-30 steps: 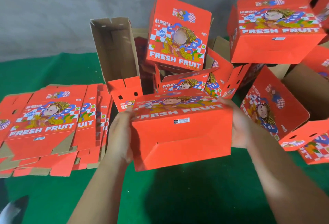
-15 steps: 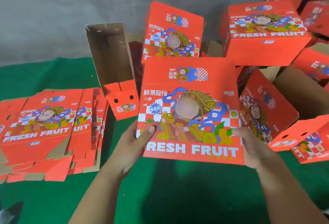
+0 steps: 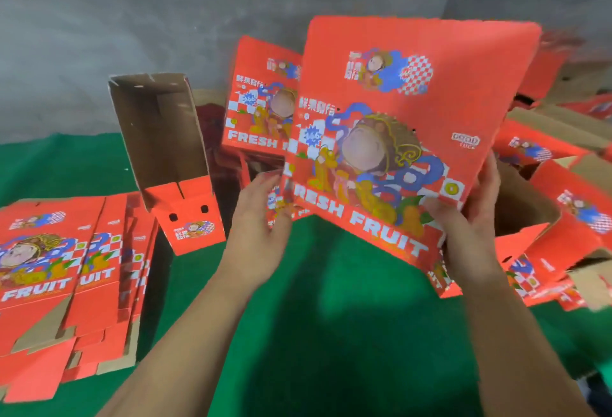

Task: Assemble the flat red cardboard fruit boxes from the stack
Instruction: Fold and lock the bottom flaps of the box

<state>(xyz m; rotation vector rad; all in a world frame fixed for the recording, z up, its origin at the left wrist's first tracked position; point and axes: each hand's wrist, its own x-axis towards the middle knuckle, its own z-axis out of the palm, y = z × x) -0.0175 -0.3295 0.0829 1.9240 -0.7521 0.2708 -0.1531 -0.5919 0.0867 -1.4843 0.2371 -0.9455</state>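
You hold a box up in the middle, tilted, above the mat. Your left hand is at its lower left edge and your right hand grips its lower right corner. To your left, at the mat's left edge, lies the stack of flat boxes. Between the stack and your left hand an open box stands on end, leaning, its opening toward you. Just behind the box you hold, to its left, another box stands upright near the wall. To your right a pile of boxes lies tumbled along the mat's right edge.
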